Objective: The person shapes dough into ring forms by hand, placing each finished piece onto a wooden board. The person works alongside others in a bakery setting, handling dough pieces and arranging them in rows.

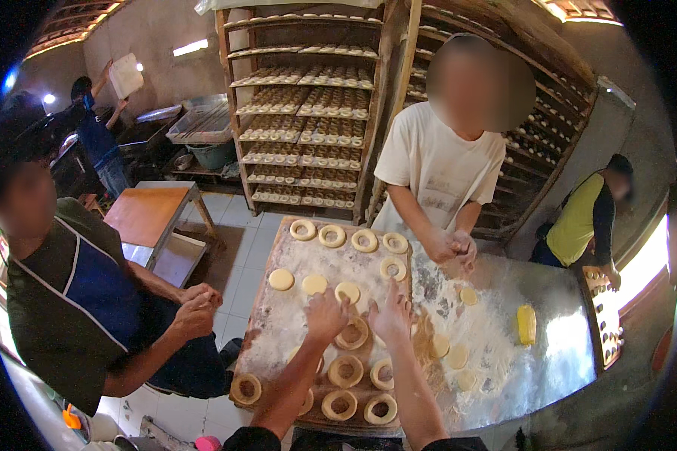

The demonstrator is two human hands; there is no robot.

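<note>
My left hand (329,314) reaches over a floured wooden board (271,323), fingers apart, the tips at a flat dough disc (347,292). Whether they press on it I cannot tell. To its right my right hand (390,312) has its fingers spread, just below a dough ring (393,258). Nothing shows in either hand. Two more dough discs, a left one (281,280) and a middle one (314,283), lie in the same row. Several dough rings line the board's far end and its near end, some partly covered by my forearms.
Right of the board is a floured metal table (557,293) with dough discs (457,356) and a yellow dough lump (526,325). A person in white stands across, hands together; another stands at left. Two more people work farther off. Behind stands a rack (301,120) of filled trays.
</note>
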